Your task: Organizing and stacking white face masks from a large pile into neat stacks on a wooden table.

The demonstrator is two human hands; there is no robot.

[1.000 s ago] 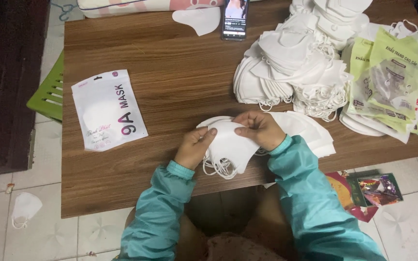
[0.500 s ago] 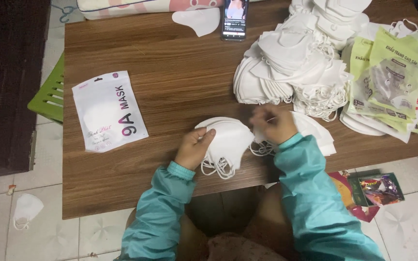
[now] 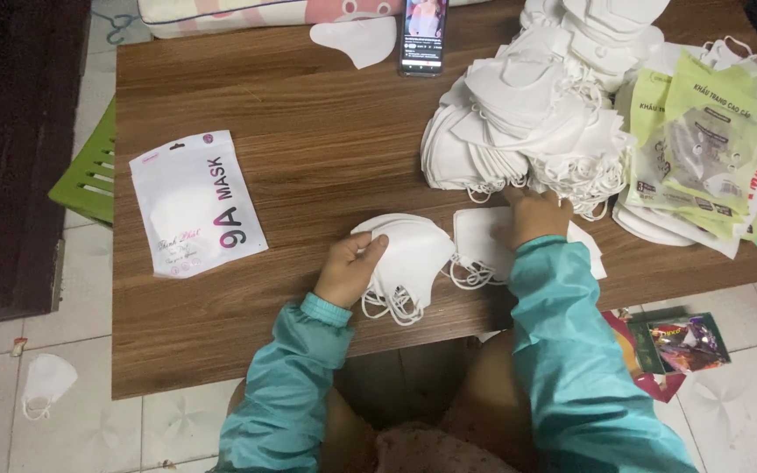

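My left hand (image 3: 350, 268) grips a small stack of folded white face masks (image 3: 409, 256) at the near edge of the brown wooden table (image 3: 308, 149); their ear loops dangle below. My right hand (image 3: 534, 215) reaches to the right and touches the bottom of a big heap of white masks (image 3: 532, 123). Whether it has hold of one I cannot tell. A few flat white masks (image 3: 482, 235) lie between my hands, under the right wrist. Both arms wear teal sleeves.
A white pouch-style mask package (image 3: 194, 203) lies at the table's left. Green and white mask packages (image 3: 711, 149) pile up at the right. A phone (image 3: 422, 35) and one white mask (image 3: 357, 39) sit at the far edge. Another mask (image 3: 45, 384) lies on the tiled floor.
My right hand has left the stack and moved right and away, up to the mask heap. My left hand stays holding the stack in place.
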